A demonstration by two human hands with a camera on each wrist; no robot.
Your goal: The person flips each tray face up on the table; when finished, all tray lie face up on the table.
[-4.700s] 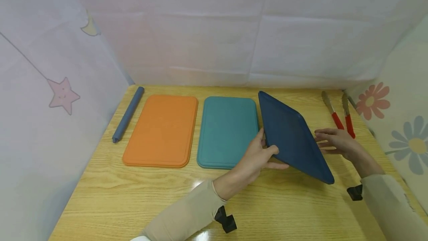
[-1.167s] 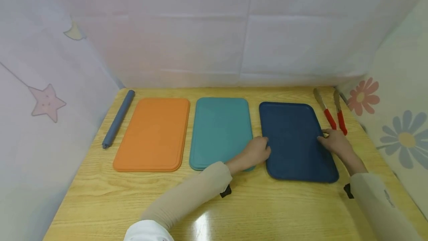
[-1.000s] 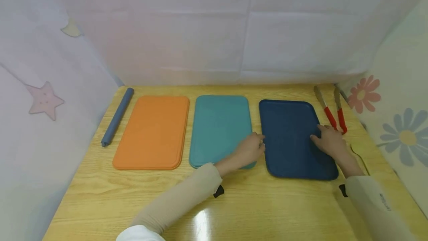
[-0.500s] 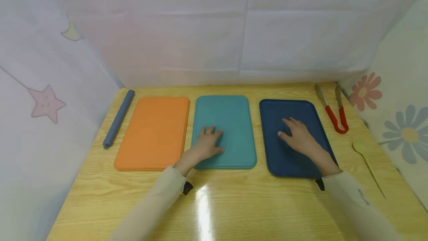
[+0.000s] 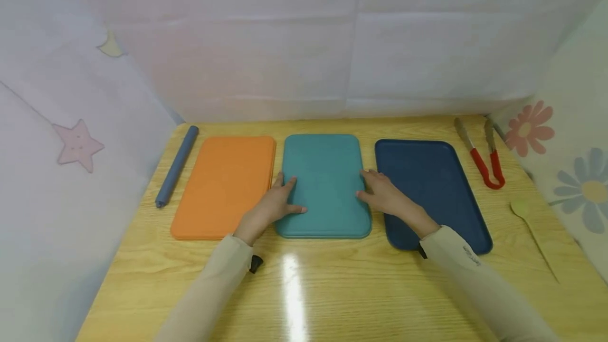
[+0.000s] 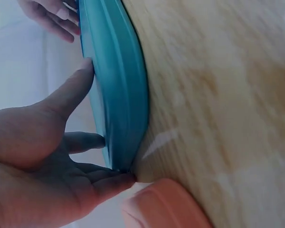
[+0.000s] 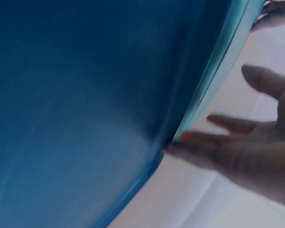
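Observation:
A teal tray [image 5: 323,173] lies flat in the middle of the wooden table. My left hand [image 5: 271,205] is at its left edge, thumb over the tray's top and fingers along the side, spread rather than curled; the left wrist view shows fingertips touching the teal rim [image 6: 128,95]. At the right edge is my right hand [image 5: 387,197], its fingers extended, with the thumb above the surface. In the right wrist view the right hand's [image 7: 247,137] fingertips are beside the rim, and whether they touch is unclear.
An orange tray [image 5: 223,186] lies left of the teal one, a dark blue tray [image 5: 427,178] right of it. A blue roll [image 5: 177,167] is at the far left. Red-handled tongs [image 5: 480,163] and a green spoon [image 5: 521,208] lie at the right.
Both hands have left the dark blue tray, which was tilted in the air and now lies flat. They have moved left to either side of the teal tray.

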